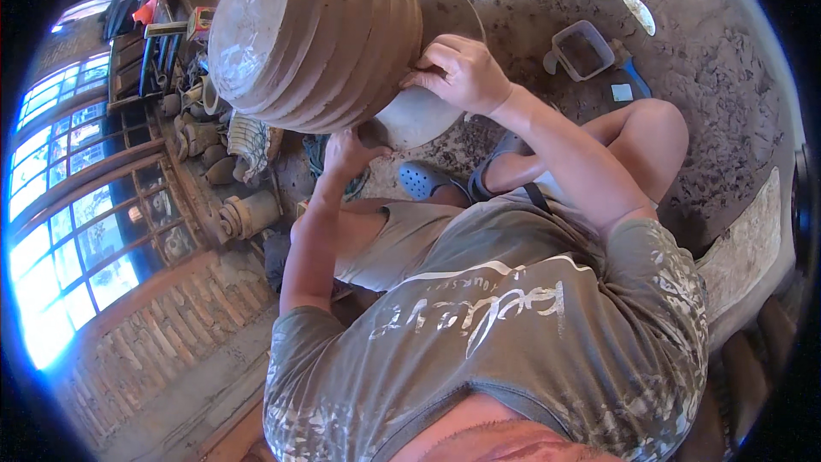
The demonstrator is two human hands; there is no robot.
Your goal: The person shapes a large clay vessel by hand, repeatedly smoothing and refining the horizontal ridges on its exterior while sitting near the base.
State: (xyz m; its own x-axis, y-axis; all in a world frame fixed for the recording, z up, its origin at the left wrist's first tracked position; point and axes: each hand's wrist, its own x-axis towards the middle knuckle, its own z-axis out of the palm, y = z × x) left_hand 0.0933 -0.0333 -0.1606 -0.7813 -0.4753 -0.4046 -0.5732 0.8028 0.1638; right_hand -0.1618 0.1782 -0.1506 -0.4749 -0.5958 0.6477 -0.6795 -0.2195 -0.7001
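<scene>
A large ribbed pot of brown clay (342, 34) stands in front of me on a round grey disc (419, 120). Ridges run round its wall, and a smooth, shiny face shows on its left. My right hand (466, 73) is at the pot's lower right edge. Its thumb and bent fingers come together against the clay, and whatever is between them is too small to make out. Beneath the near side of the pot, my left hand (346, 154) touches the lower wall. Its thumb stands apart, while the fingertips are partly hidden by the pot.
A clear plastic tub (583, 50) lies on the muddy floor to the right, near a blue-handled tool (634, 77). Clay vessels (205, 141) crowd the left side. A blue clog (428, 180) is on my foot below the disc. Windows (73, 231) line the left wall.
</scene>
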